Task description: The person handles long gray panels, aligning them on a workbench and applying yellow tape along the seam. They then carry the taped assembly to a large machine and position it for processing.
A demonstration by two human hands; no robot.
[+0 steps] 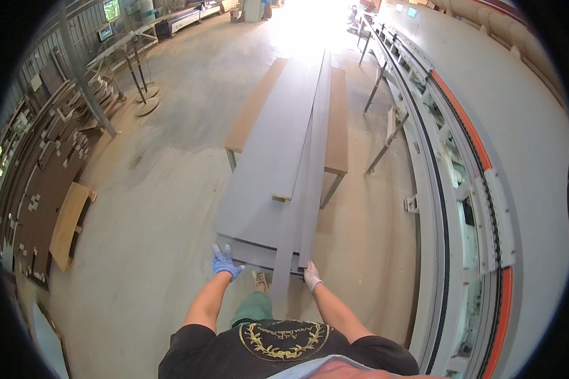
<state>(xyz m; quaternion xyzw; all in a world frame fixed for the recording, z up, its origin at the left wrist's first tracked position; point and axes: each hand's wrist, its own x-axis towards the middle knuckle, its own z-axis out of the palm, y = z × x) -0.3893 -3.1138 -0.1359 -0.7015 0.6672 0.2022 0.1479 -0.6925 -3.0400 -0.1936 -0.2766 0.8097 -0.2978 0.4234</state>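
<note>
Long grey panels (259, 145) lie stacked lengthwise in front of me, their near ends overhanging a brown-topped table. Narrow grey strips (316, 164) rest along the right side of the stack, and one strip (283, 252) juts out toward me. My left hand (226, 261), in a blue glove, touches the near left corner of the stack with its fingers spread. At the near right corner, my right hand (312, 276) in a whitish glove is closed against the panel edge, its fingers partly hidden. A small tan piece (281, 198) sits on the panels.
The brown table (337, 126) shows on both sides of the stack. Along the right runs a long machine rail (449, 151) with an orange strip. Stacked brown boards (50, 177) line the left wall beside a metal post (85, 76). A round-based stand (146, 106) is farther back.
</note>
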